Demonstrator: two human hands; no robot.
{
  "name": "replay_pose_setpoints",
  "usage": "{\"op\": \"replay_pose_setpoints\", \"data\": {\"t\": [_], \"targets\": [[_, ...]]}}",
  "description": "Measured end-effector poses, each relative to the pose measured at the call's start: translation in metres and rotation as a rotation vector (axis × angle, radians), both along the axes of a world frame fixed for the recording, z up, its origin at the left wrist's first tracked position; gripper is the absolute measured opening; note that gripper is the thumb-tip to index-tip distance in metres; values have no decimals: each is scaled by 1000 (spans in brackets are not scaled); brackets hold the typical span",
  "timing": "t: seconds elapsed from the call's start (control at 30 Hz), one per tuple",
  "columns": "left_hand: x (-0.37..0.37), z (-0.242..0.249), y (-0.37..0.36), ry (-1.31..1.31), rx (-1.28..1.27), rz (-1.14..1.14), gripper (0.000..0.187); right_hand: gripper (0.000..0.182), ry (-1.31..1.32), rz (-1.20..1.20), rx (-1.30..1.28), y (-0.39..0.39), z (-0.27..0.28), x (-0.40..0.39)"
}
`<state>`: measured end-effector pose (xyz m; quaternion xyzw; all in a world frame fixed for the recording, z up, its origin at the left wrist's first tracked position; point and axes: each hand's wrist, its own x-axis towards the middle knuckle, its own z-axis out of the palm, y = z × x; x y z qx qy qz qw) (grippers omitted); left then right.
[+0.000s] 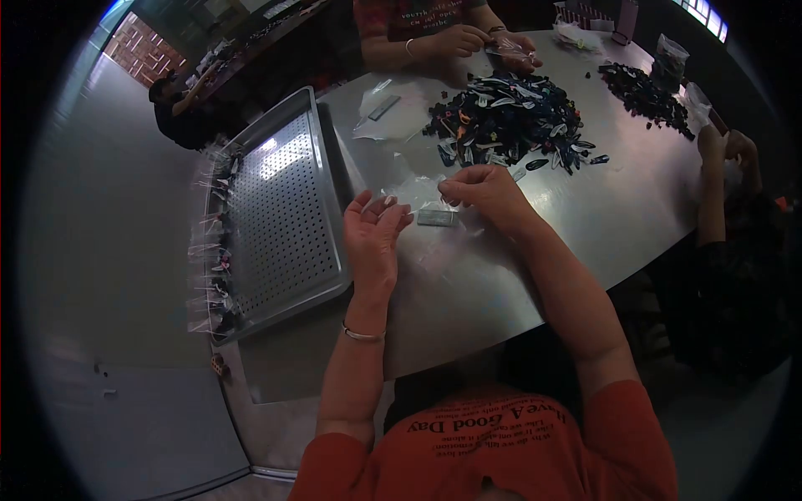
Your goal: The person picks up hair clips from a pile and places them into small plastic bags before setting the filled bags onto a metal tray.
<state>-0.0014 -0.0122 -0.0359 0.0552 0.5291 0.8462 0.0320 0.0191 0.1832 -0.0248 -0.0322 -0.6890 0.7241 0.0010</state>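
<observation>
My left hand point(376, 234) is raised palm-up above the steel table, fingers curled toward the thumb. It seems to grip the edge of a clear plastic bag point(415, 190); the film is hard to tell from other film behind it. My right hand point(489, 194) pinches thumb and forefinger together on the other side of that film; whatever is between the tips is too small to make out. Beneath and between the hands lies a small grey rectangular block point(437, 218). Beyond my right hand spreads a pile of snap hair clips point(510, 117), mostly black and white.
A perforated metal tray point(284, 192) stands at left, with bagged items point(219, 259) along its far edge. Another block point(384, 107) lies on clear bags. A co-worker's hands point(489, 46) hold plastic across the table. At right, another person's hands point(725, 149) are near a dark pile point(643, 92).
</observation>
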Motion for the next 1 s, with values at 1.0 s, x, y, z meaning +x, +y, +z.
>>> {"op": "replay_pose_setpoints", "data": {"t": [1.0], "targets": [[13,-7,9,-82,-56,-180,15,25,-22,57,61,5,8,6]]}}
